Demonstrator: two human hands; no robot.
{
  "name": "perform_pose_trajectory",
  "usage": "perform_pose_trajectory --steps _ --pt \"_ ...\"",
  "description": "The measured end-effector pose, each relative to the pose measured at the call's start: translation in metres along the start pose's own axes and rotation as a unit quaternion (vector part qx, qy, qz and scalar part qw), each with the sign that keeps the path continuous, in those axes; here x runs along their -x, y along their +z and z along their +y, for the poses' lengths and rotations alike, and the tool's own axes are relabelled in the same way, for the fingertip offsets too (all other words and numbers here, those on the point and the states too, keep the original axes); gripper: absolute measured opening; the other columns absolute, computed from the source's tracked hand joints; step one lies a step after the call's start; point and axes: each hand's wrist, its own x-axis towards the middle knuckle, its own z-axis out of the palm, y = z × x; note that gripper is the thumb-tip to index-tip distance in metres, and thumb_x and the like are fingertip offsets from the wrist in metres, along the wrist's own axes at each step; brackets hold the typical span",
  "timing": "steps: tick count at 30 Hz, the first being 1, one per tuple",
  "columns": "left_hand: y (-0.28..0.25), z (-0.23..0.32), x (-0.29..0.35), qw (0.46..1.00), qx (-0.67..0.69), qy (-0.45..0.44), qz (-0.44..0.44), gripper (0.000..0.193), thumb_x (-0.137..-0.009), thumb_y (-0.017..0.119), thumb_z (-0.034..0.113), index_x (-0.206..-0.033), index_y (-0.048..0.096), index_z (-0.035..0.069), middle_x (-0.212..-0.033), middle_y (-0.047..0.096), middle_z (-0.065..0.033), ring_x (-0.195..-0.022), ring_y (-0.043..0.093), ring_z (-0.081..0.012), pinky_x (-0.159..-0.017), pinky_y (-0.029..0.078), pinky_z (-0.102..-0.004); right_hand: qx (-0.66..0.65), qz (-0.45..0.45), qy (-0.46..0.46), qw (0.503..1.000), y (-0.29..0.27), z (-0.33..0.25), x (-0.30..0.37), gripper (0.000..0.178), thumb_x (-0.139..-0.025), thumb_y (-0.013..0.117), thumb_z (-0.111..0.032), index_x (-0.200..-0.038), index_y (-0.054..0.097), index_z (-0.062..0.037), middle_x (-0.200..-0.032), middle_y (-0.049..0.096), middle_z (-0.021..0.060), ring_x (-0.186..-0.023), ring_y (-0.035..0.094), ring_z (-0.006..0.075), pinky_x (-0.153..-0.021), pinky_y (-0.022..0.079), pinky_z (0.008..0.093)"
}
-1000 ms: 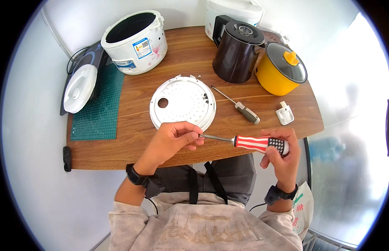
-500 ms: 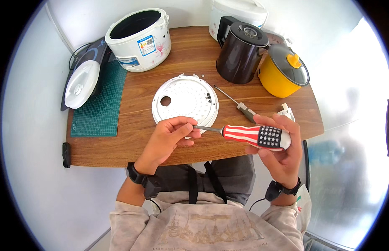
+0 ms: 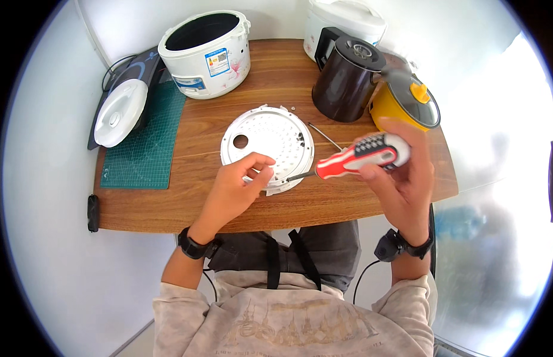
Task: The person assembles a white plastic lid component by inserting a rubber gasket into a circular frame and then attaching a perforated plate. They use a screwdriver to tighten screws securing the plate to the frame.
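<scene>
My right hand (image 3: 407, 178) is closed round the thick handle of a screwdriver (image 3: 348, 165), striped red and white with a black, starred part. Its metal shaft slants down to the left, and the tip is at the near rim of a round white plastic lid plate (image 3: 264, 137). This plate has one large round hole, many small dimples and small dark parts at its right side. Over the plate's near left edge, my left hand (image 3: 235, 187) has loosely curled fingers, thumb and forefinger a little apart beside the screwdriver tip. Nothing shows between them.
Behind the plate stand a white rice cooker body (image 3: 208, 59), a dark jug (image 3: 348, 80) and a yellow pot (image 3: 401, 104). A second screwdriver (image 3: 325, 136) lies partly hidden behind the first. At left, a white oval lid (image 3: 120, 113) rests near a green cutting mat (image 3: 145, 160).
My left fingers have let go of the screwdriver's shaft and moved slightly left. My right hand has raised and tilted the handle, so the tip now points down at the plate's rim.
</scene>
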Motion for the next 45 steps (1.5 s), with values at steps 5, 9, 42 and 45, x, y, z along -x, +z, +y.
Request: perform_pose_trajectory --steps 5,9,42,45 --pt "0.008 -0.020 0.005 0.960 -0.245 0.136 0.020 0.021 -0.091 0.073 0.022 -0.109 0.074 0.012 -0.098 0.067 -0.0058 -0.089 0.065 -0.0219 -0.076 0.053 -0.0354 0.109 -0.068 -0.027 0.991 0.020 -0.003 -0.018 0.050 -0.086 0.082 -0.018 -0.128 0.058 -0.0073 -0.097 0.070 0.0138 -0.075 0.070 0.0208 -0.068 0.059 0.0286" --pt "0.017 -0.022 0.004 0.947 -0.278 0.160 0.020 0.022 -0.089 0.075 0.024 -0.108 0.074 0.015 -0.099 0.064 -0.0023 -0.096 0.063 -0.0226 -0.080 0.053 -0.0357 0.101 -0.067 -0.030 0.992 0.028 0.006 -0.021 0.049 -0.087 0.082 -0.019 -0.128 0.058 -0.0067 -0.092 0.070 0.0121 -0.070 0.069 0.0185 -0.066 0.057 0.0274" --pt "0.024 -0.035 -0.002 0.948 -0.261 0.177 0.029 0.018 -0.087 0.076 0.018 -0.102 0.075 0.009 -0.098 0.066 -0.0018 -0.092 0.064 -0.0229 -0.078 0.053 -0.0360 0.123 -0.079 -0.042 0.988 0.044 0.019 -0.028 0.049 -0.086 0.083 -0.022 -0.127 0.060 -0.0096 -0.078 0.067 0.0090 -0.061 0.065 0.0142 -0.059 0.054 0.0255" --pt "0.025 -0.038 -0.003 0.946 -0.260 0.189 0.037 0.017 -0.087 0.075 0.019 -0.101 0.074 0.009 -0.098 0.066 -0.0019 -0.092 0.064 -0.0228 -0.077 0.053 -0.0364 0.119 -0.079 -0.064 0.988 0.048 0.019 -0.029 0.050 -0.084 0.084 -0.021 -0.127 0.061 -0.0095 -0.080 0.067 0.0088 -0.062 0.065 0.0146 -0.059 0.054 0.0257"
